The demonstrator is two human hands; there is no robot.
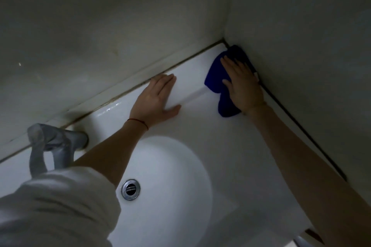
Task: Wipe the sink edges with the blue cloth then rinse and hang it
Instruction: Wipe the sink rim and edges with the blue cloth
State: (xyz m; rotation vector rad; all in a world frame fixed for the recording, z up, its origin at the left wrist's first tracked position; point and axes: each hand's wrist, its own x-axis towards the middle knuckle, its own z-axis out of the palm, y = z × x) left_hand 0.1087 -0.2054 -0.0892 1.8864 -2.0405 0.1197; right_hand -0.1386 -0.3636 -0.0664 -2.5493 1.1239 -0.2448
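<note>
At the far right corner of the sink ledge [200,126], where the two walls are meeting, you are pressing the blue cloth [215,74] flat under your right hand [242,84]. The fingers of this hand are lying straight and spread on top of the cloth; they are not curling around it. The cloth is reaching from the corner back toward you along the right wall [301,36], so its long axis is running along that side edge, and one end is sticking out below your wrist.

Your left hand [155,102] is resting open on the back ledge, palm down, holding nothing, well apart from the cloth and to its left. The right hand is therefore the one already on the cloth, and I think the coming stroke belongs to it: either along the back edge toward the left hand, or down the dark seam of the right wall toward you. The left hand is lying in the path of the first stroke.

The faucet [58,142] is standing at the back left, and the basin with the drain [130,189] is lying below your arms. No brand, label or writing is showing anywhere that I can read.
</note>
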